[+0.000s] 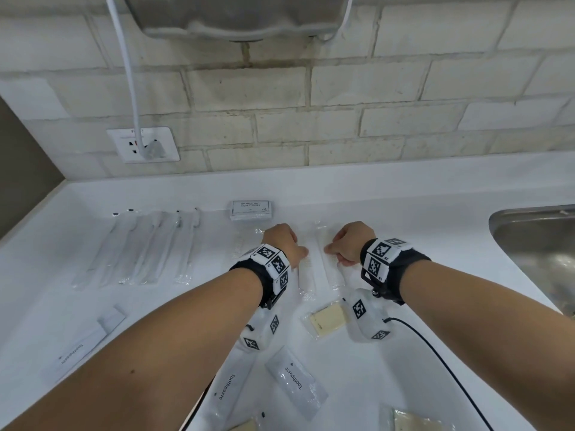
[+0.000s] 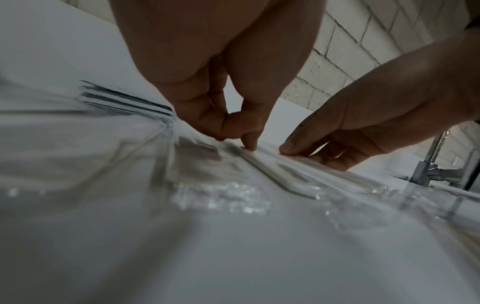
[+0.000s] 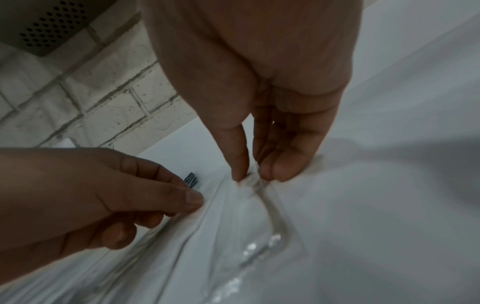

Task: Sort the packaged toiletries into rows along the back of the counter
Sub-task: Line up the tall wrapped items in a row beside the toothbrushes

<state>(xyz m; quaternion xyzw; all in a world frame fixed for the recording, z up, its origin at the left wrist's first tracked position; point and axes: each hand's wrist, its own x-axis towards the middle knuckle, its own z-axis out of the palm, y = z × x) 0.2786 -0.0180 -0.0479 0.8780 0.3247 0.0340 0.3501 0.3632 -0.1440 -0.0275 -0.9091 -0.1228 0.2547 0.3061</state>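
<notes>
Left hand [image 1: 281,244], fingers curled, fingertip pressing a clear-wrapped comb [image 1: 306,272]; right hand [image 1: 345,244] pinching the wrapper of the neighbouring comb packet [image 1: 329,265], both at counter [image 1: 404,213] centre. Toothbrushes [image 1: 146,247] in a row at 9 o'clock, a shampoo packet [image 1: 251,209] at 12. Toothpaste sachets [image 1: 295,381] and soap packets [image 1: 326,320] at 6 o'clock, sink [image 1: 541,253] at 3.

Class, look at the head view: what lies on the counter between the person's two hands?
Between the left hand and right hand lie clear-wrapped combs, side by side; the head view shows it.
</notes>
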